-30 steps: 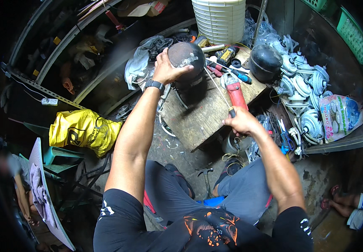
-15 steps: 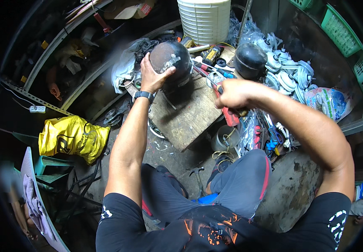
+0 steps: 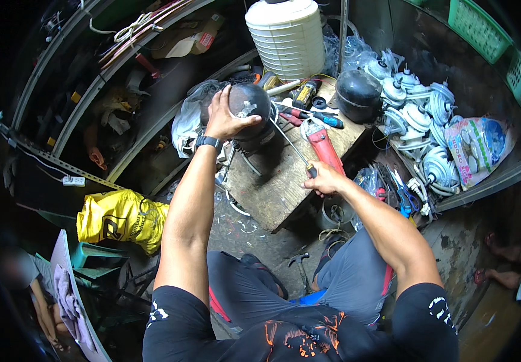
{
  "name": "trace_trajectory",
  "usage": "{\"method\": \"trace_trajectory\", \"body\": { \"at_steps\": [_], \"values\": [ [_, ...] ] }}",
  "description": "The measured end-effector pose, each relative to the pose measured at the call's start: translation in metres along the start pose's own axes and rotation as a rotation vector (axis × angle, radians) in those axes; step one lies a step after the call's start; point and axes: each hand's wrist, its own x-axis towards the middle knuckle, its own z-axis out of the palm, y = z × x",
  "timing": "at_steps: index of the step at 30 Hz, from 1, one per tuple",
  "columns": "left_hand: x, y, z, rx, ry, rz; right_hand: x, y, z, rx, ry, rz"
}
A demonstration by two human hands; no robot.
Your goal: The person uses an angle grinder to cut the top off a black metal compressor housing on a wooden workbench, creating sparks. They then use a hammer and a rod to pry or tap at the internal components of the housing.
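A black dome-shaped metal shell (image 3: 254, 99), like a compressor's, stands at the far left of a worn wooden board (image 3: 272, 202). My left hand (image 3: 224, 119) grips its top, fingers spread over the curve and thumb pointing right. In my right hand (image 3: 328, 179) is a long screwdriver (image 3: 292, 145), closed fingers around its handle. Its shaft slants up and left to the right side of the shell; the exact contact of the tip is hard to make out. Just beyond that hand lies a red angle grinder (image 3: 325, 151) on the board.
Another black dome (image 3: 357, 95) and a cordless drill (image 3: 306, 92) sit at the back, before a white bucket (image 3: 287, 45). White plastic parts (image 3: 417, 117) pile up rightward. A hammer (image 3: 299, 265) lies between my feet, a yellow sack (image 3: 122, 220) leftward. Other people show at both edges.
My right hand and the screwdriver have come down and toward me, lower along the shell's side, uncovering the grinder. My left hand stays on the shell. The whole view has shifted slightly.
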Motion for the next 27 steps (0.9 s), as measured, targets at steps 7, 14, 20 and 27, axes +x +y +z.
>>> {"method": "trace_trajectory", "body": {
  "at_steps": [7,14,20,27],
  "values": [
    [-0.007,-0.006,0.0,-0.054,0.079,0.048,-0.017,-0.084,-0.057,-0.598,-0.026,0.096],
    [-0.02,-0.021,-0.001,-0.239,0.229,0.125,-0.044,-0.233,-0.065,-1.218,-0.207,0.125],
    [-0.027,-0.028,-0.001,-0.3,0.217,0.083,-0.046,-0.272,-0.06,-1.224,-0.227,0.288],
    [-0.022,-0.032,-0.002,-0.244,0.213,0.152,-0.051,-0.147,-0.051,-0.69,0.124,-0.209]
  ]
}}
